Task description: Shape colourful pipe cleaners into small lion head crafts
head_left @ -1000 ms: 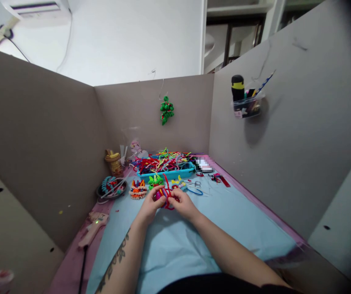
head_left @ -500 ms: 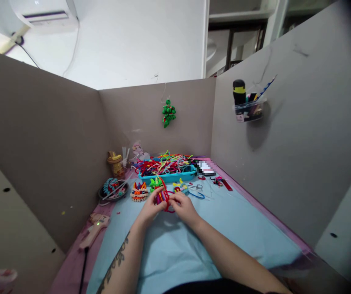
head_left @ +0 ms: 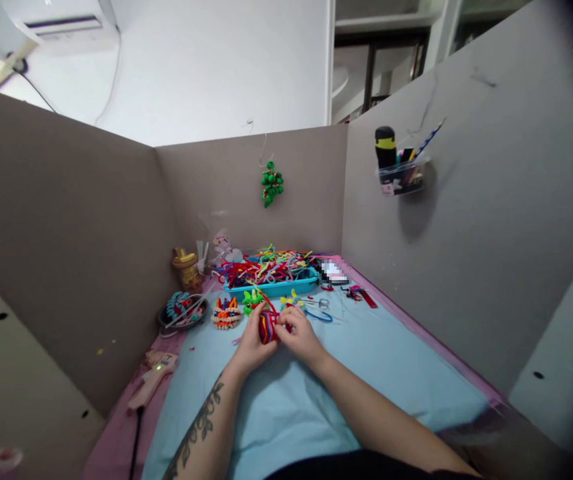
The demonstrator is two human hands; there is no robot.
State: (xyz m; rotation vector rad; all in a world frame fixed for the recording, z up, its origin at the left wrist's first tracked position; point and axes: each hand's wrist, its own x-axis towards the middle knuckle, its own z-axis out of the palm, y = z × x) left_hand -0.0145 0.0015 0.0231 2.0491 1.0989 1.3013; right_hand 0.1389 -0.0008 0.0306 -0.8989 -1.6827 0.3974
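Between my hands is a small striped piece of pipe cleaners (head_left: 267,328), red, yellow and purple, with a red strand rising from it. My left hand (head_left: 251,343) grips its left side, thumb and fingers wrapped round it. My right hand (head_left: 300,335) pinches at its right edge, fingertips on a red strand; the exact grip is partly hidden. Just behind stand a green pipe-cleaner figure (head_left: 253,301) and a yellow-and-blue one (head_left: 293,301). An orange-and-cream pipe-cleaner piece (head_left: 225,314) sits to the left.
A blue tray (head_left: 271,288) heaped with pipe cleaners stands at the back. Scissors (head_left: 322,303) and a phone (head_left: 333,272) lie right of it. On the left are a dark bowl (head_left: 183,319), a jar (head_left: 186,269) and a pink glue gun (head_left: 153,380). Grey partitions (head_left: 251,230) enclose the table.
The striped piece has turned, so more of its coloured stripes face me. The red loop at my right fingers has drawn in close to it. The view has shifted slightly.
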